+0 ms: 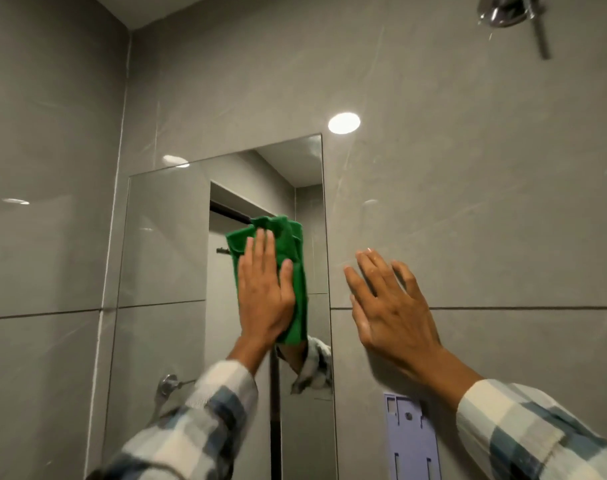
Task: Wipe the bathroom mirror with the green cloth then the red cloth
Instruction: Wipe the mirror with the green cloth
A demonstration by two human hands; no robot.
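Green cloth [290,271] is pressed flat against the mirror [163,244], right of the mirror's centre and near its right edge. Cloth hangs bunched, long axis roughly vertical, upper end crumpled and leaning slightly left, lower end reaching down to wrist level. Mirror itself is a tall rectangle, long axis vertical, set flush into the grey tiled wall [468,168].

Left hand [265,296]: palm flat on the cloth, fingers [260,244] extended, close together and pointing up, thumb spread to the right over the fabric. Not a pinch; the cloth is held by palm pressure against the glass.

Right hand [392,306]: on the tile just right of the mirror's edge, fingers splayed wide and pointing up and left, holding nothing (contact with the tile looks likely, cannot confirm).

Both forearms wear checked sleeves [205,417].

Hidden or unclear: the middle of the cloth is covered by the left hand; the mirror's lower edge is cut off by the frame bottom. Reflection shows a doorway and a scrap of checked sleeve. Shower head [506,12] at top right is cropped and blurred. Chrome wall fitting [169,384] sits partly behind the left sleeve. Pale purple bracket [411,441] below the right hand runs out of frame.
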